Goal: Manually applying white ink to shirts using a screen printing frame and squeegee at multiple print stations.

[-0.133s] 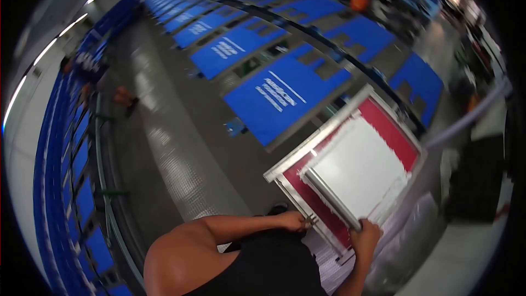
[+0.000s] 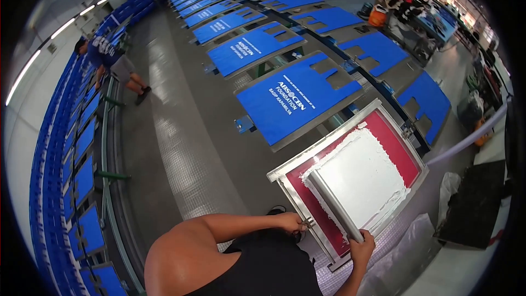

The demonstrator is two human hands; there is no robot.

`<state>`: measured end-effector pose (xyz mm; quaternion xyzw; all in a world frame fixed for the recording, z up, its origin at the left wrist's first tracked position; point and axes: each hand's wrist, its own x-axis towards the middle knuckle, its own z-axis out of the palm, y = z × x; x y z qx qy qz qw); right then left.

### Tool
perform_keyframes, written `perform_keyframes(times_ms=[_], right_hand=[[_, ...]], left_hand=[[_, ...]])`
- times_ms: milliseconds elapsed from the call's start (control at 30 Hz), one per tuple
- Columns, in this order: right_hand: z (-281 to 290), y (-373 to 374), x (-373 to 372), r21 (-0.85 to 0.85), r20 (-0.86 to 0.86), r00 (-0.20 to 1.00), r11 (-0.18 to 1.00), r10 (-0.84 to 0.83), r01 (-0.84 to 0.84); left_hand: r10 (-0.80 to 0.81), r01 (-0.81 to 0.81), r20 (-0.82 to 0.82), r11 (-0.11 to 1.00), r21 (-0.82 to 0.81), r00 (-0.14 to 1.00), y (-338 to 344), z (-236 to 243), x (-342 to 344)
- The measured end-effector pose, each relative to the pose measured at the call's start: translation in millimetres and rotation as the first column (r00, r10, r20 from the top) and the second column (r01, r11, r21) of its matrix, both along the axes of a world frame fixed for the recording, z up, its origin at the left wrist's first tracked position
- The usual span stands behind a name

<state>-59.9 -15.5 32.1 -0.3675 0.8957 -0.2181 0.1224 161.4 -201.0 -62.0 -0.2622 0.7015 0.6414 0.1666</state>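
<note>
Fingers closed on both sides — left hand (image 2: 293, 222) on a metal fitting (image 2: 308, 223), right hand (image 2: 361, 248) around a grey bar (image 2: 335, 205)

At far left, a row of blue pieces (image 2: 85, 141) runs along a rail, where a person (image 2: 107, 57) in a dark blue shirt and grey shorts bends forward. Right of them stretches a grey floor (image 2: 175, 126), then a long line of boards carrying blue cut pieces; the nearest blue piece (image 2: 293, 98) bears white printing.

Near the centre, the left hand's fingers close about the fitting at the left edge of a pale frame (image 2: 323, 143). Inside that frame is a red sheet (image 2: 404, 156), spread over much of its middle with a thick white layer (image 2: 370, 167). Along the layer's left side lies the bar, slanting from far left to near right — the right hand wraps its near end.

Farther right, clear plastic (image 2: 405, 255) sits near a dark panel (image 2: 472, 203); an orange container (image 2: 377, 16) stands in the far right.
</note>
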Motion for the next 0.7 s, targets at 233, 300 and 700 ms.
perform_keyframes(times_ms=[233, 300, 700], right_hand=[[-38, -3, -13, -0.379, 0.388, 0.920, 0.902, -0.048, 0.207], [-45, -4, -22, -0.390, 0.513, 0.858, 0.888, -0.009, 0.242], [-65, 4, -27, -0.389, 0.764, 0.643, 0.763, -0.046, 0.517]], left_hand=[[-0.013, 0.037, 0.089, 0.963, -0.268, 0.996, 9, 31, 33], [-0.131, 0.216, 0.211, 0.864, -0.455, 0.969, -19, 58, 29], [0.407, -0.408, -0.129, 0.736, -0.541, 0.904, -160, 25, 6]])
